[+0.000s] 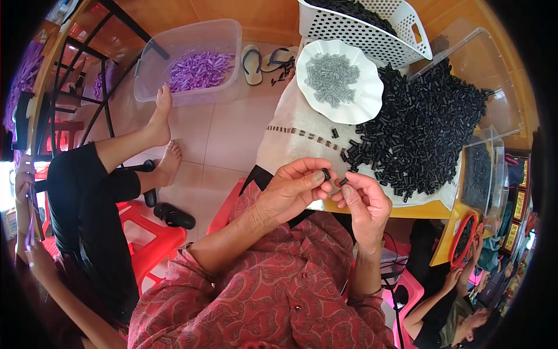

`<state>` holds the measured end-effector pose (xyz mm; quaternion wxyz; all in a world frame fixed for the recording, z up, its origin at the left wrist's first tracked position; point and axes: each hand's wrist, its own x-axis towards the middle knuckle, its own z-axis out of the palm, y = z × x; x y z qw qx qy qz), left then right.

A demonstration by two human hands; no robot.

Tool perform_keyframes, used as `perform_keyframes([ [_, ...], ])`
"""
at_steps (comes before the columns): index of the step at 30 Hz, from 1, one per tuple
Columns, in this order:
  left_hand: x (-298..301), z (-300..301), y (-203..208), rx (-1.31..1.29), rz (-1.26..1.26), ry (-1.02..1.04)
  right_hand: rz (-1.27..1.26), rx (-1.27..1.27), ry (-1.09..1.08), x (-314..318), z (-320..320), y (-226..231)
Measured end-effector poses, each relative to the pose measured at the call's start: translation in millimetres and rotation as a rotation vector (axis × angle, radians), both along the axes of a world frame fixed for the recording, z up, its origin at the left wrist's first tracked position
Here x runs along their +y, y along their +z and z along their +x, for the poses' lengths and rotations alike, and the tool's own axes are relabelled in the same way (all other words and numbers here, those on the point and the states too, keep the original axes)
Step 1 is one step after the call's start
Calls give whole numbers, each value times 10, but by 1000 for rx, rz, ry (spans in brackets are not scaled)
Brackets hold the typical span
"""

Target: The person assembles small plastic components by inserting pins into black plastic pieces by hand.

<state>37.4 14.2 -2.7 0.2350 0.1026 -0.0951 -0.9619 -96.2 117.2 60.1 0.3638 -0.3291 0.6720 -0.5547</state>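
Above the near edge of the table, my two hands are close together. Between thumb and fingers, my left hand (294,189) pinches a small black plastic piece (325,174). A small black cylinder (343,181) is gripped at the fingertips of my right hand (367,206); the two pieces are slightly apart. Beyond my hands a large heap of short black cylinders (415,139) covers the right part of a whitish cloth (290,125). On the cloth's far side stands a white wavy-edged dish (371,99) with many small clear pieces (333,78) in it.
A white perforated basket (354,35) of black pieces stands behind the dish. On the floor, a clear tub (142,75) holds purple strips (200,70). A seated person's legs (133,139) reach in from the left, near a red stool (151,244). Another person (453,314) works at lower right.
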Motion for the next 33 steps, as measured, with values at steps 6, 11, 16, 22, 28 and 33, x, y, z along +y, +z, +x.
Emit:
perform_keyframes([
  [6, 5, 3, 35, -36, 10, -2, 32, -165, -38, 2, -8, -1],
  [11, 7, -3, 1, -4, 12, 3, 48, -211, -69, 0, -22, -28],
  [16, 19, -8, -8, -35, -8, 8, 10, -240, -81, -6, 14, -49],
  [22, 29, -8, 23, -47, -38, 23, -126, -235, -29, -19, 54, -92],
  [28, 40, -9, 1, -28, -41, 34, -189, -277, -42, -32, 96, -138],
  [33, 59, -17, 8, -29, -30, 53, -231, -293, -56, -46, 116, -188],
])
